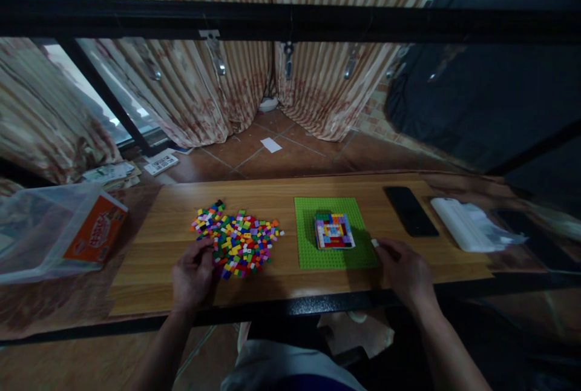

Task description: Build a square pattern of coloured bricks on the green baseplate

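Note:
My right hand [405, 267] pinches a small white toy brick [374, 243] just off the right edge of the green baseplate [311, 256]. On that plate stands a square, multicoloured brick structure [334, 232], built up with rows of red, white, yellow, blue and green bricks. At the left edge of a loose pile of coloured bricks [245, 243] rests my left hand [194, 271]. Its fingers are curled together, and whatever may be between them is hidden.
A black phone [411, 211] lies right of the baseplate on the wooden board [149, 246], beside a white packet [460, 224] with clear plastic. At far left stands a translucent bin [40, 227] with an orange box [97, 230]. A dark metal bar [290, 22] crosses ahead, with hooks hanging.

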`<state>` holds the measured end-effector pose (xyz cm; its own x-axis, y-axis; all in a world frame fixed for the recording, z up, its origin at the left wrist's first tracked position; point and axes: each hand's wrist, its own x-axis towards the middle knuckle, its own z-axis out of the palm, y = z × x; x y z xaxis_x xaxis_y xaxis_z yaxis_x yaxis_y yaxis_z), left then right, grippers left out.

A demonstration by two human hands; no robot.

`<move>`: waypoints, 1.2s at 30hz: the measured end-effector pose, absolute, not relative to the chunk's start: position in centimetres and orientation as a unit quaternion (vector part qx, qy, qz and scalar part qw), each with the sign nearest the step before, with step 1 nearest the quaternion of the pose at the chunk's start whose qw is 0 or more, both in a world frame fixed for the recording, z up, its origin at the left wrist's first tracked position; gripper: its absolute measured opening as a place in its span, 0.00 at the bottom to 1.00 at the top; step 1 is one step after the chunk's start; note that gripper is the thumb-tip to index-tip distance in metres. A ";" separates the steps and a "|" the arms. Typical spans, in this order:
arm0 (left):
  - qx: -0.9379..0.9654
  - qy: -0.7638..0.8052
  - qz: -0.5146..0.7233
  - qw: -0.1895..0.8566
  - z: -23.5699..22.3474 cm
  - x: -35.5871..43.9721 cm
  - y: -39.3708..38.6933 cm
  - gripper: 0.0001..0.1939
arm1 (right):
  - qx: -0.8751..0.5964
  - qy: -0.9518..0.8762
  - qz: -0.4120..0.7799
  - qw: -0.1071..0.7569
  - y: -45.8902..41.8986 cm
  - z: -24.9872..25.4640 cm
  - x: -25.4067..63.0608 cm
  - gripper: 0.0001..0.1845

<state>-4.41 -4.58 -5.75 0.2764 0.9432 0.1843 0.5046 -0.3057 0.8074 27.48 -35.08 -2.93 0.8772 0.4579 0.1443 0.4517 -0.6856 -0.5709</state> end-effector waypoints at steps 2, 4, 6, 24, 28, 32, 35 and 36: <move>0.734 0.492 0.345 0.315 -5.8 -4.4 -4.6 0.17 | -0.884 -0.300 0.001 0.359 -33.8 -1.7 27.5 0.17; 0.736 0.489 0.348 0.312 -5.8 -4.4 -4.6 0.16 | -0.853 -0.357 0.001 0.380 -32.1 -0.6 27.4 0.15; 0.737 0.488 0.350 0.310 -5.8 -4.4 -4.6 0.16 | -0.832 -0.407 0.011 0.377 -30.5 0.3 27.5 0.14; 0.742 0.494 0.341 0.298 -5.4 -4.2 -4.7 0.15 | -0.821 -0.432 0.046 0.371 -27.2 -1.1 28.3 0.10; 0.744 0.492 0.343 0.294 -5.4 -4.2 -4.6 0.15 | -0.814 -0.316 0.115 0.473 -26.9 -1.5 28.6 0.07; 0.742 0.496 0.339 0.299 -5.4 -4.3 -4.5 0.16 | -0.782 -0.221 0.180 0.554 -26.7 -2.1 28.6 0.15; 0.739 0.505 0.330 0.302 -5.3 -4.2 -4.6 0.16 | -0.753 -0.178 0.217 0.596 -26.6 -2.4 28.2 0.20; 0.739 0.505 0.329 0.303 -5.2 -4.2 -4.7 0.16 | -0.742 -0.164 0.227 0.610 -26.6 -2.5 28.0 0.21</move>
